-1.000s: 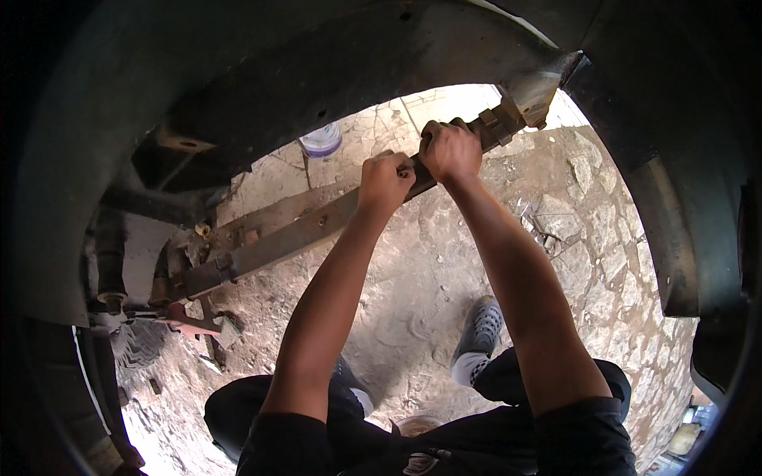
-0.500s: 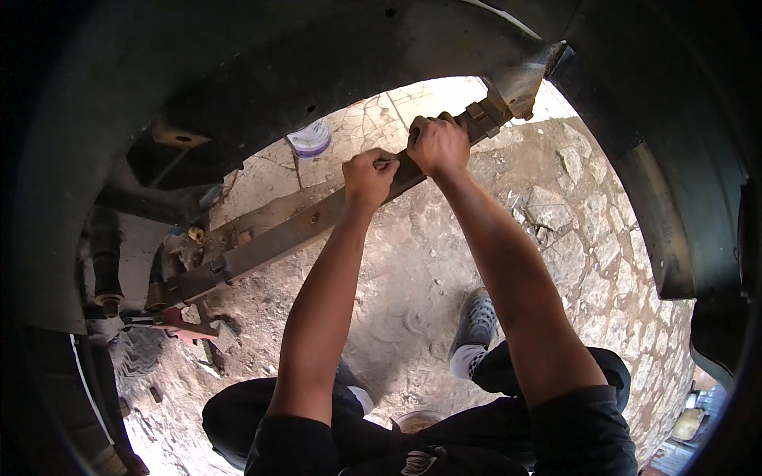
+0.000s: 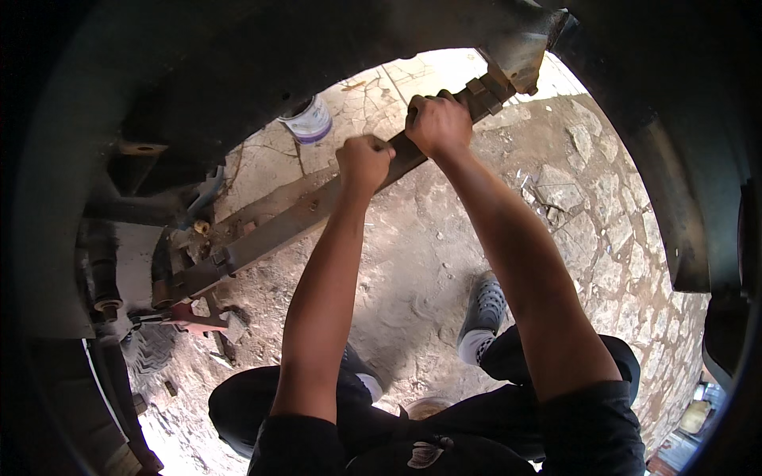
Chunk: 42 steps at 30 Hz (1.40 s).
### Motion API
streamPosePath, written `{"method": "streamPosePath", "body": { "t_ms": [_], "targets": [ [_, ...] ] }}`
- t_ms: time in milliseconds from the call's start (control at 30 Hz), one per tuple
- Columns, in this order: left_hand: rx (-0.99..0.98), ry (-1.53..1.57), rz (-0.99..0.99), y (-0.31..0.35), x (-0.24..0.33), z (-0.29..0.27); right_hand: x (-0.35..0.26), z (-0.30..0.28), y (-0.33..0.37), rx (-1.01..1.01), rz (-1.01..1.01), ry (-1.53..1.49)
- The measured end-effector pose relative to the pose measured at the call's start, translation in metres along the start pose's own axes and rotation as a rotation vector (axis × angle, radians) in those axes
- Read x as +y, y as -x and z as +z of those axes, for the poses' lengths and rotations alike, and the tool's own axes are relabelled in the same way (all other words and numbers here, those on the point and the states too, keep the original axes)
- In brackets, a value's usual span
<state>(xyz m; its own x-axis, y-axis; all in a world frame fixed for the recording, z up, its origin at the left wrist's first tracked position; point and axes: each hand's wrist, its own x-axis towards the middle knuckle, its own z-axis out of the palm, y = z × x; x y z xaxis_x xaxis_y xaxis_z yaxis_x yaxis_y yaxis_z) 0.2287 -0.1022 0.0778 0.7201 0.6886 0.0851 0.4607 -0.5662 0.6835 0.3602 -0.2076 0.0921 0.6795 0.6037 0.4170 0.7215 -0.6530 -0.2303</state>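
Note:
A long, dark metal leaf spring [image 3: 278,228] runs slantwise under a vehicle's wheel arch, from low on the left up to a rusty hanger bracket [image 3: 520,59] at the upper right. My right hand [image 3: 439,125] is wrapped over its upper part, just below a metal clip [image 3: 484,95] that goes around the spring. To the left of it, my left hand [image 3: 365,165] is closed in a pinch at the spring's edge. Its fingertips point toward the right hand; whatever sits between them, if anything, is hidden.
A white and purple bucket [image 3: 309,123] stands on cracked paving beyond the spring. At the left are a shock absorber [image 3: 103,274] and a red metal support [image 3: 198,320]. The dark wheel arch [image 3: 683,174] curves over and around my arms. Stones [image 3: 559,186] lie on the dirt at right.
My view has shifted a little, and more of the bucket now shows. My right hand keeps its grip on the spring, while the left has turned slightly at the spring's edge.

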Motion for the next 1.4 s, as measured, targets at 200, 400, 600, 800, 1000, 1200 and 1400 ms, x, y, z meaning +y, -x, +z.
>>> {"method": "streamPosePath", "body": {
  "t_ms": [200, 400, 600, 800, 1000, 1200, 1400],
  "targets": [
    [0.154, -0.130, 0.042, 0.000, -0.028, 0.006, -0.008, 0.000, -0.005, -0.030, 0.022, -0.019],
    [0.011, 0.093, -0.123, -0.008, -0.020, 0.006, -0.004, 0.002, 0.000, -0.002, -0.010, 0.048],
    [0.016, 0.018, -0.021, 0.007, -0.017, 0.001, 0.003, 0.005, -0.002, -0.006, -0.015, 0.024],
    [-0.012, -0.029, 0.058, -0.001, -0.008, -0.004, 0.000, 0.002, -0.001, -0.003, -0.032, 0.002],
    [0.054, 0.010, 0.099, 0.014, -0.018, 0.005, 0.005, 0.006, 0.001, 0.043, -0.032, 0.009],
    [0.033, -0.068, 0.133, -0.012, -0.009, 0.006, -0.006, 0.001, -0.002, -0.051, -0.024, 0.003],
    [0.044, -0.015, 0.130, 0.022, -0.022, 0.008, 0.003, 0.005, 0.000, -0.013, -0.020, 0.045]
  ]
}}
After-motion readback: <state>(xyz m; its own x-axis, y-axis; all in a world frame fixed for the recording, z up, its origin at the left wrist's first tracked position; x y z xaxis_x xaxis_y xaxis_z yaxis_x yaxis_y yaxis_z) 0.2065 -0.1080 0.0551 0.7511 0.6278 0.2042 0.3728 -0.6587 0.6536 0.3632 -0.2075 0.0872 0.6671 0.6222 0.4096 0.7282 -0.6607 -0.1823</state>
